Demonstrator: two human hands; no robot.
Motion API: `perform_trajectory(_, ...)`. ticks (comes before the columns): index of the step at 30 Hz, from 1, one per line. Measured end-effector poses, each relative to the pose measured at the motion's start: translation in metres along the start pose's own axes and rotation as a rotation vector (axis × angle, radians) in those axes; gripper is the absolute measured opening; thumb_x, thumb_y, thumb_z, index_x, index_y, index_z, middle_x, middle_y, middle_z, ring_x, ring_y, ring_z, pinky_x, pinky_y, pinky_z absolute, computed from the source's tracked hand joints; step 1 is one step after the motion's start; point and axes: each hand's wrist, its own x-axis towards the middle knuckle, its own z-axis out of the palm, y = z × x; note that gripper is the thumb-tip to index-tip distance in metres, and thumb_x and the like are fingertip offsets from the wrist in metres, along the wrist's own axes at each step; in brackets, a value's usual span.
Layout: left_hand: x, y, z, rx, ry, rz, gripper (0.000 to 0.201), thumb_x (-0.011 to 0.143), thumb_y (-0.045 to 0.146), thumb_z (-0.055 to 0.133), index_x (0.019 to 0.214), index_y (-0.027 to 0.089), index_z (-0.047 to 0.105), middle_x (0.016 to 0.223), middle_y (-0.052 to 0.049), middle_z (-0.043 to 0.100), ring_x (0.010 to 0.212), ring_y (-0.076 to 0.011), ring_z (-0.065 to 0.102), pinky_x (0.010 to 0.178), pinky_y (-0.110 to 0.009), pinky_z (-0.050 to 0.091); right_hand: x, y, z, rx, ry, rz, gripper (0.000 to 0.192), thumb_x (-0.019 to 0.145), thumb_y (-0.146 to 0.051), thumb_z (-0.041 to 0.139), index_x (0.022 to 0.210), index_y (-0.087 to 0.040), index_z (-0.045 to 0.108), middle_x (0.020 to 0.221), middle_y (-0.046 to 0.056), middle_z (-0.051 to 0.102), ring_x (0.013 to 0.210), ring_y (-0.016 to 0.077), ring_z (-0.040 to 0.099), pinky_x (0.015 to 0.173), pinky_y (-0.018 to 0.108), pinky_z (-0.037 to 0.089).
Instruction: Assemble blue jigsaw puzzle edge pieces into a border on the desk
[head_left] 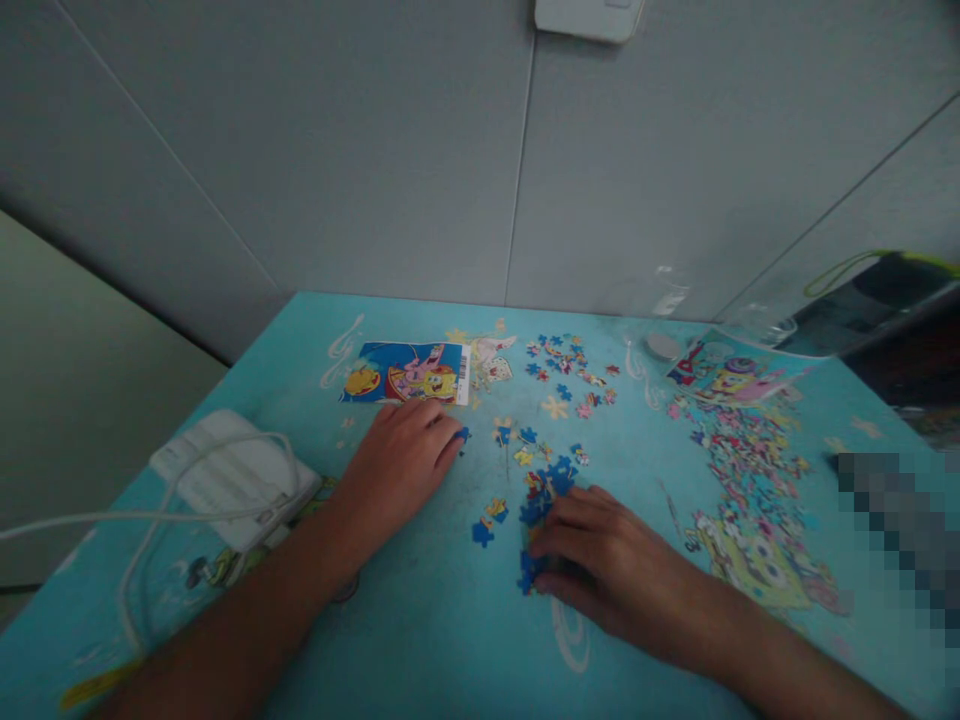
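Note:
My left hand (405,450) rests on the table just in front of a picture card (409,373), fingers curled, with a small blue jigsaw piece (464,434) at the fingertips. Bent over a partly joined strip of blue jigsaw pieces (551,484) is my right hand (607,548). Its thumb and fingertips grip the strip's near end, and the hand hides part of it. Between the hands lie a loose blue piece (482,533) and a yellow piece (497,509). Several more loose pieces (527,436) sit just beyond the strip.
Scattered pieces (559,355) lie at the back. A large pile of pieces (750,460) spreads on the right, below a leaning picture sheet (735,370). A white charger (236,480) with a cable stands at the left. Behind the patterned turquoise table (450,640) rises a grey wall (375,150).

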Motion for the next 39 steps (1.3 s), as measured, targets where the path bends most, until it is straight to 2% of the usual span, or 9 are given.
perform_trajectory(5, -0.001, -0.001, 0.001, 0.001, 0.009, 0.0, 0.015, 0.096, 0.027, 0.055, 0.102, 0.021, 0.068, 0.097, -0.006, 0.064, 0.095, -0.023, 0.058, 0.088, -0.041, 0.045, 0.0, 0.003, -0.006, 0.013, 0.032, 0.005, 0.009, 0.093, -0.031, 0.065, 0.096, -0.027, 0.071, 0.09, 0.003, 0.069, 0.09, 0.021, 0.063, 0.086, 0.036, 0.047)
perform_trajectory(9, -0.001, 0.0, 0.0, 0.003, -0.006, -0.004, 0.016, 0.096, 0.027, 0.056, 0.103, 0.021, 0.068, 0.097, -0.006, 0.063, 0.097, -0.024, 0.058, 0.087, -0.042, 0.046, 0.001, 0.026, -0.016, -0.041, 0.204, 0.154, 0.013, 0.096, -0.026, 0.057, 0.096, -0.024, 0.07, 0.092, 0.005, 0.069, 0.087, 0.0201, 0.064, 0.081, 0.034, 0.05)
perform_trajectory(12, -0.001, 0.0, -0.001, 0.005, -0.006, -0.005, 0.016, 0.096, 0.027, 0.056, 0.103, 0.02, 0.069, 0.098, -0.006, 0.063, 0.097, -0.0243, 0.058, 0.088, -0.042, 0.045, 0.001, 0.043, -0.021, -0.094, 0.286, 0.214, 0.016, 0.096, -0.027, 0.056, 0.104, -0.023, 0.07, 0.097, 0.007, 0.069, 0.091, 0.0214, 0.064, 0.085, 0.036, 0.052)
perform_trajectory(17, -0.001, 0.0, -0.001, 0.011, -0.002, 0.006, 0.015, 0.095, 0.026, 0.056, 0.101, 0.021, 0.069, 0.096, -0.006, 0.064, 0.096, -0.0241, 0.059, 0.086, -0.041, 0.045, 0.006, 0.052, -0.02, -0.112, 0.258, 0.196, 0.03, 0.096, -0.026, 0.054, 0.123, -0.025, 0.067, 0.104, 0.008, 0.067, 0.093, 0.0214, 0.064, 0.087, 0.038, 0.053)
perform_trajectory(21, -0.001, 0.0, -0.002, 0.02, -0.012, -0.005, 0.015, 0.096, 0.027, 0.057, 0.102, 0.021, 0.069, 0.097, -0.006, 0.063, 0.096, -0.024, 0.059, 0.086, -0.041, 0.045, 0.007, 0.055, -0.017, -0.107, 0.237, 0.197, 0.026, 0.096, -0.026, 0.055, 0.117, -0.026, 0.07, 0.101, 0.007, 0.065, 0.09, 0.02, 0.063, 0.083, 0.036, 0.052)
perform_trajectory(31, 0.0, 0.001, 0.0, 0.004, -0.01, -0.005, 0.016, 0.095, 0.027, 0.057, 0.103, 0.02, 0.069, 0.098, -0.006, 0.063, 0.098, -0.0257, 0.059, 0.086, -0.043, 0.045, 0.007, 0.06, -0.019, -0.02, 0.231, 0.248, 0.014, 0.091, -0.025, 0.063, 0.104, -0.023, 0.069, 0.102, 0.007, 0.064, 0.093, 0.0199, 0.063, 0.086, 0.034, 0.051)
perform_trajectory(39, 0.0, 0.003, -0.002, 0.021, -0.016, -0.013, 0.016, 0.097, 0.026, 0.054, 0.101, 0.019, 0.069, 0.098, -0.006, 0.063, 0.099, -0.0258, 0.058, 0.087, -0.043, 0.044, 0.007, 0.059, -0.021, 0.022, 0.247, 0.263, 0.011, 0.088, -0.024, 0.066, 0.099, -0.022, 0.066, 0.099, 0.006, 0.066, 0.084, 0.0183, 0.062, 0.076, 0.031, 0.05)
